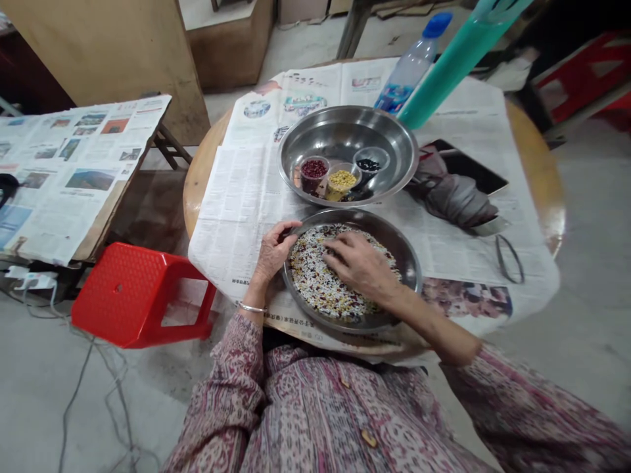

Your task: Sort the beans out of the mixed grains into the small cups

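3 cups (340, 186) hold separated red, yellow, black pieces; mixed grains (315, 279) left in pan (410, 264), worktop's (231, 190) near edge. Left hand (272, 255) half-curled at rim, right hand (363, 268) bent over grains; grips unclear.

red, pierced-patterned stool (129, 289)

Near bowl (413, 263): round, shiny metal, resting upright on the newspaper-covered table (200, 172). Mixed grains (315, 276), white with yellow and dark red pieces, lie spread in a loose layer across its bottom.
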A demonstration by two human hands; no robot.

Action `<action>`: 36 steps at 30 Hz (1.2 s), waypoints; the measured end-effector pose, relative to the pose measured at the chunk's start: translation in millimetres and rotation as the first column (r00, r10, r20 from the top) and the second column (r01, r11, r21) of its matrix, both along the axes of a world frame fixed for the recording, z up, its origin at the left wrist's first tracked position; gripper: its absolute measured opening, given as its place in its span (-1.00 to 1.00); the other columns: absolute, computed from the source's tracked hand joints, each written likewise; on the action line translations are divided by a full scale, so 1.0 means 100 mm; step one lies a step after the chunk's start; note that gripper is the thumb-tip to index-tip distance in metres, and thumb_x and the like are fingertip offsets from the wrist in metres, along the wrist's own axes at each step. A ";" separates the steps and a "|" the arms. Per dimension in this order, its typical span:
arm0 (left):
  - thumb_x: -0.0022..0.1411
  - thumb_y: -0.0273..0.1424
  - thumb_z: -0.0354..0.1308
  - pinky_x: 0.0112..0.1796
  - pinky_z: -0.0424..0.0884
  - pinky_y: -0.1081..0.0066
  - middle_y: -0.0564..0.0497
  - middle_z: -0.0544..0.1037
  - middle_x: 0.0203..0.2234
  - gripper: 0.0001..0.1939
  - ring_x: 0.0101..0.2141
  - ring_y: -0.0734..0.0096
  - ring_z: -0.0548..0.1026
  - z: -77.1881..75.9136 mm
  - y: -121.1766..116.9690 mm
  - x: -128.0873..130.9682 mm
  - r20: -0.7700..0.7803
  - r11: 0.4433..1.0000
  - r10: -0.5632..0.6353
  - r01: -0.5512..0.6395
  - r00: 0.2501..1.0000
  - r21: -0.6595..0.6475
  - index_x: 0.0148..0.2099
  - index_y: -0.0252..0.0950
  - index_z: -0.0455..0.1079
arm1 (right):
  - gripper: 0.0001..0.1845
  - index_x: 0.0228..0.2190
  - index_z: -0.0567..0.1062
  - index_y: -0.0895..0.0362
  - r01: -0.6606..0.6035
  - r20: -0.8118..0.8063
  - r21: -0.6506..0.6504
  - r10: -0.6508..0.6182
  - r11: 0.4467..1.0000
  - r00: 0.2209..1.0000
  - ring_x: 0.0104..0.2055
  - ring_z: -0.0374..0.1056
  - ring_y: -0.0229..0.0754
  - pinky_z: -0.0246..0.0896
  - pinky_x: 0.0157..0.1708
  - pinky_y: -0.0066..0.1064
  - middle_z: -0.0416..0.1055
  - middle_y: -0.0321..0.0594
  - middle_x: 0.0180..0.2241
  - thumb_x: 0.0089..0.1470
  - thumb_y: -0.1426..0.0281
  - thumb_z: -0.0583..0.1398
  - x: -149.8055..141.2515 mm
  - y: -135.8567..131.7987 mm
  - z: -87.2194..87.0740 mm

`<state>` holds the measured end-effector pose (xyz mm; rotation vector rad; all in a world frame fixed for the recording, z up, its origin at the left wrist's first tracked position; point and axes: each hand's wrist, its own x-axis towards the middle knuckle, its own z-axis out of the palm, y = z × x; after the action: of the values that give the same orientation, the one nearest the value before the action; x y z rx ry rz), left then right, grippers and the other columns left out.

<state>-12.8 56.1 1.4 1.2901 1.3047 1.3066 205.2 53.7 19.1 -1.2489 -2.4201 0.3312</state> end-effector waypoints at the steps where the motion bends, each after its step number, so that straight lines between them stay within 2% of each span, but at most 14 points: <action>1: 0.20 -0.52 0.16 -0.04 0.45 0.38 0.00 0.65 -0.18 -0.72 -0.15 0.34 0.55 0.00 0.00 0.00 0.004 1.000 -0.002 0.002 1.000 -0.005 -0.06 -0.28 0.56 | -0.71 -0.07 0.57 0.09 -0.070 -0.011 -0.022 0.070 0.997 0.997 -0.03 0.38 0.05 0.40 -0.03 -0.09 0.47 -0.01 -0.12 0.33 0.30 0.10 -0.04 -0.08 0.03; 3: 0.20 -0.52 0.16 -0.04 0.45 0.38 0.00 0.65 -0.17 -0.73 -0.16 0.35 0.55 0.00 0.01 0.00 0.007 1.000 0.000 0.000 1.000 -0.009 -0.06 -0.28 0.56 | -0.74 -0.14 0.58 0.09 -0.200 -0.050 -0.077 0.197 0.977 0.979 -0.07 0.40 -0.02 0.42 -0.07 -0.17 0.47 -0.05 -0.17 0.34 0.34 0.09 -0.08 -0.24 0.08; 6: 0.20 -0.52 0.15 -0.03 0.45 0.38 -0.02 0.65 -0.15 -0.73 -0.15 0.35 0.55 -0.01 0.02 -0.01 0.000 1.000 0.005 -0.005 1.000 -0.009 -0.07 -0.29 0.56 | -0.75 -0.16 0.56 0.08 -0.332 -0.105 -0.135 0.320 0.933 0.942 -0.10 0.40 -0.09 0.42 -0.12 -0.25 0.47 -0.09 -0.19 0.35 0.39 0.07 -0.07 -0.47 0.14; 9: 0.19 -0.49 0.17 -0.01 0.44 0.36 -0.03 0.65 -0.15 -0.73 -0.13 0.33 0.55 -0.01 0.04 -0.02 -0.001 1.000 0.004 -0.004 1.000 0.006 -0.06 -0.29 0.56 | -0.76 -0.14 0.55 0.09 -0.406 -0.076 -0.130 0.400 0.904 0.914 -0.13 0.38 -0.14 0.40 -0.15 -0.30 0.47 -0.12 -0.19 0.36 0.40 0.07 -0.07 -0.57 0.15; 11: 0.19 -0.47 0.18 0.00 0.44 0.34 -0.03 0.65 -0.15 -0.74 -0.13 0.33 0.55 0.00 0.04 -0.03 -0.006 1.000 0.005 -0.005 1.000 0.021 -0.07 -0.29 0.56 | -0.78 -0.16 0.55 0.10 -0.407 -0.018 -0.089 0.408 0.909 0.913 -0.14 0.36 -0.13 0.38 -0.17 -0.29 0.47 -0.12 -0.20 0.34 0.42 0.09 -0.07 -0.55 0.12; 13: 0.18 -0.45 0.20 0.00 0.43 0.32 -0.03 0.65 -0.15 -0.74 -0.13 0.32 0.55 0.01 0.04 -0.04 -0.008 1.000 -0.001 0.001 1.000 0.026 -0.07 -0.29 0.56 | -0.79 -0.18 0.56 0.11 -0.348 0.029 -0.030 0.349 0.937 0.937 -0.12 0.35 -0.09 0.37 -0.14 -0.25 0.47 -0.10 -0.20 0.32 0.45 0.10 -0.04 -0.45 0.08; 16: 0.17 -0.42 0.20 -0.01 0.43 0.31 -0.02 0.65 -0.17 -0.74 -0.14 0.31 0.54 0.02 0.05 -0.06 -0.004 1.000 -0.010 0.010 1.000 0.024 -0.08 -0.28 0.55 | -0.79 -0.19 0.57 0.12 -0.144 0.056 0.068 0.141 0.987 0.988 -0.07 0.34 -0.03 0.36 -0.10 -0.22 0.48 -0.06 -0.19 0.31 0.47 0.11 0.10 -0.25 0.03; 19: 0.16 -0.43 0.20 -0.02 0.42 0.31 -0.02 0.64 -0.19 -0.74 -0.15 0.32 0.54 0.02 0.06 -0.06 -0.004 1.000 -0.005 0.005 1.000 0.025 -0.09 -0.28 0.56 | -0.80 -0.18 0.57 0.12 0.060 0.089 0.149 -0.073 0.987 0.993 -0.06 0.34 0.01 0.37 -0.13 -0.20 0.49 -0.04 -0.15 0.29 0.46 0.13 0.26 -0.13 -0.01; 22: 0.15 -0.42 0.20 -0.02 0.42 0.31 -0.02 0.64 -0.19 -0.73 -0.15 0.32 0.54 0.02 0.06 -0.06 -0.001 1.000 -0.001 0.001 1.000 0.015 -0.08 -0.27 0.56 | -0.79 -0.13 0.56 0.13 0.121 0.085 0.153 -0.135 0.981 0.987 -0.05 0.36 0.03 0.39 -0.13 -0.18 0.49 -0.03 -0.12 0.26 0.46 0.15 0.32 -0.17 -0.03; 24: 0.15 -0.42 0.20 -0.01 0.42 0.31 -0.02 0.65 -0.18 -0.73 -0.14 0.32 0.54 0.02 0.06 -0.06 0.001 1.000 0.004 -0.004 1.000 0.007 -0.08 -0.28 0.56 | -0.80 -0.12 0.55 0.14 0.091 0.047 0.102 -0.096 0.991 0.994 -0.06 0.38 0.01 0.40 -0.13 -0.20 0.49 -0.04 -0.14 0.27 0.45 0.15 0.27 -0.28 -0.04; 27: 0.14 -0.42 0.20 0.00 0.42 0.31 -0.02 0.65 -0.18 -0.72 -0.14 0.31 0.54 0.03 0.05 -0.06 0.011 1.000 0.006 -0.006 1.000 0.003 -0.08 -0.28 0.56 | -0.80 -0.13 0.53 0.12 -0.036 -0.011 0.007 0.037 0.999 0.999 -0.10 0.40 -0.06 0.40 -0.17 -0.25 0.48 -0.08 -0.17 0.32 0.43 0.11 0.13 -0.50 -0.03; 32: 0.13 -0.42 0.21 -0.02 0.44 0.32 -0.02 0.65 -0.19 -0.72 -0.15 0.31 0.54 0.04 0.05 -0.05 0.009 1.000 0.025 -0.025 1.000 0.006 -0.09 -0.29 0.57 | -0.85 -0.14 0.51 0.10 -0.276 -0.038 -0.066 0.274 0.959 0.961 -0.13 0.38 -0.13 0.36 -0.21 -0.33 0.45 -0.14 -0.18 0.32 0.42 0.13 -0.07 -0.70 0.04; 34: 0.13 -0.41 0.22 -0.02 0.45 0.31 -0.02 0.65 -0.20 -0.72 -0.15 0.30 0.55 0.03 0.06 -0.06 0.001 1.000 0.031 -0.031 1.000 -0.003 -0.08 -0.29 0.56 | -0.87 -0.18 0.52 0.10 -0.301 0.001 -0.046 0.301 0.952 0.953 -0.18 0.36 -0.15 0.31 -0.26 -0.35 0.44 -0.15 -0.21 0.29 0.46 0.16 -0.08 -0.67 0.05; 36: 0.13 -0.39 0.22 -0.02 0.46 0.30 -0.03 0.65 -0.19 -0.71 -0.14 0.28 0.56 0.04 0.06 -0.07 -0.006 0.999 0.030 -0.030 1.000 -0.014 -0.08 -0.29 0.56 | -0.84 -0.19 0.53 0.11 -0.246 0.051 -0.001 0.246 0.969 0.968 -0.18 0.35 -0.13 0.27 -0.28 -0.34 0.45 -0.14 -0.23 0.24 0.53 0.18 -0.03 -0.58 0.05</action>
<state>-20.0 62.3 5.0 1.2695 1.3394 1.3128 202.0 -4.2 24.0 -0.9653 -2.6225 0.3665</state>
